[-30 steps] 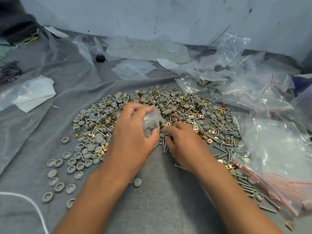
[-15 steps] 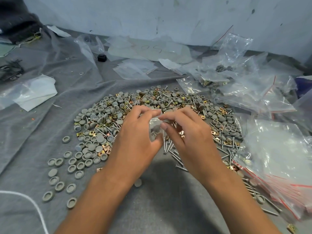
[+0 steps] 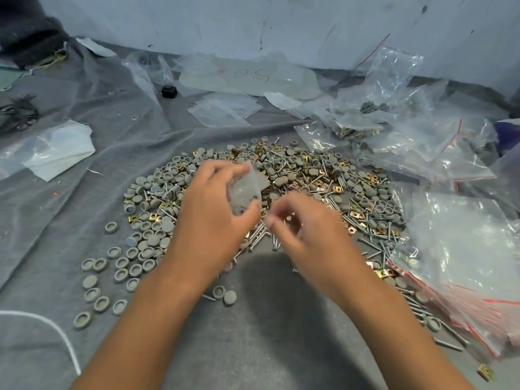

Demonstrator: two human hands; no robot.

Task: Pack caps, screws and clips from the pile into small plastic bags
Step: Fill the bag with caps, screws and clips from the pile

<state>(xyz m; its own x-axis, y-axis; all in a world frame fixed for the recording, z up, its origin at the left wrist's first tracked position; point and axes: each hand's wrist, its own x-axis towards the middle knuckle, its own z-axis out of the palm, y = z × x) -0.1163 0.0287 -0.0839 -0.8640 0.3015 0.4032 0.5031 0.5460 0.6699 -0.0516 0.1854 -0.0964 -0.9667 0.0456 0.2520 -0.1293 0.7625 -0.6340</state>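
A wide pile [image 3: 323, 181] of grey round caps, silver screws and brass clips lies on the grey cloth [image 3: 84, 220]. My left hand [image 3: 208, 220] holds a small clear plastic bag [image 3: 244, 190] above the pile's near edge, thumb and fingers pinching its sides. Just right of it and slightly lower, my right hand [image 3: 312, 235] hovers over the screws with curled fingers; motion blur hides whether it holds anything. Loose grey caps [image 3: 123, 263] are scattered to the left of my left arm.
A stack of empty red-striped zip bags [image 3: 464, 263] lies at the right. Crumpled clear bags [image 3: 408, 114], some with clips and caps inside, lie at the back right. White folded plastic [image 3: 59, 150] lies at the left, a white cord [image 3: 56, 333] at the lower left.
My right hand went from the screws up to the bag's mouth and has now drawn back down and right. My left hand lifted the bag slightly.
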